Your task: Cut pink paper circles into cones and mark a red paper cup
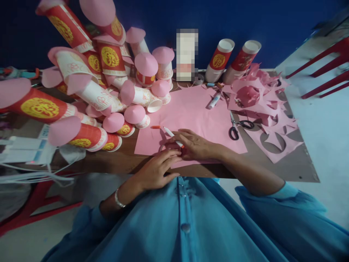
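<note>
My right hand (195, 145) is closed around a white marker (169, 132) with an orange end, low over the pink paper (196, 112). The marker's white end points away to the left. My left hand (158, 165) lies with its fingers stretched out at the paper's near edge, its fingertips close to my right hand. A curved pale edge shows just beyond the left fingers; what it belongs to is mostly hidden. On the paper to the left of the marker lies a small orange cap (155, 127).
Paper cups with pink cones (109, 54) crowd the left of the table. Two cup stacks (219, 60) stand at the back. On the right lie black-handled scissors (240, 125), a glue stick (215, 100) and pink paper scraps (272, 142). White cables (35, 178) hang at the left edge.
</note>
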`<control>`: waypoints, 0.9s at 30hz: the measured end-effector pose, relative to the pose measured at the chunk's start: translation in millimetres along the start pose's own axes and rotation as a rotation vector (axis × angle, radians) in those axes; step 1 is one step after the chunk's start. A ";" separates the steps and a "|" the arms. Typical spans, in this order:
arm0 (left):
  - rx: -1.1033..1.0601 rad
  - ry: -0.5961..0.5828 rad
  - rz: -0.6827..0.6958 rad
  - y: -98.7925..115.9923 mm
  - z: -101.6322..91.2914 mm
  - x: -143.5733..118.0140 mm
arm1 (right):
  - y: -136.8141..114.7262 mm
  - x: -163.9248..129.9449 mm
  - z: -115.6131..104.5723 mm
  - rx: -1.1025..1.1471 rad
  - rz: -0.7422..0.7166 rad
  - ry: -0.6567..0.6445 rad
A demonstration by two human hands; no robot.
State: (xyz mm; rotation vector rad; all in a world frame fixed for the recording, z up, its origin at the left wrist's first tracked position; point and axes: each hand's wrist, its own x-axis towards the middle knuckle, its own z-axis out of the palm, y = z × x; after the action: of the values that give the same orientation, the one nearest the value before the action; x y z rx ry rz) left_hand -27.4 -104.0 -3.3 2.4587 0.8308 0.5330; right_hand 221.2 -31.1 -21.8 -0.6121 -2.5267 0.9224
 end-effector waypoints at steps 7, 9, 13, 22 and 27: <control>0.310 0.294 -0.141 -16.2 -24.8 23.3 | 6.7 -4.0 1.7 -0.071 0.023 -0.026; 0.352 0.209 -0.123 -23.5 -24.3 33.4 | 8.5 -4.2 1.8 -0.081 0.021 -0.034; 0.411 0.123 -0.049 -33.9 -18.9 44.5 | 8.0 -2.2 0.6 -0.082 0.037 -0.046; 0.458 0.241 -0.062 -25.3 -35.1 30.0 | 6.2 -1.6 0.4 -0.019 0.010 -0.032; 0.342 0.523 -0.099 3.2 -58.9 3.0 | 4.4 -1.4 0.3 -0.014 0.046 -0.039</control>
State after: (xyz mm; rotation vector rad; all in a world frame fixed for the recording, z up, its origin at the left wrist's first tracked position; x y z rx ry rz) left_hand -53.1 -85.4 46.5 2.5930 1.3354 1.1034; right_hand 223.4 -29.0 -25.2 -0.6647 -2.5650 0.9424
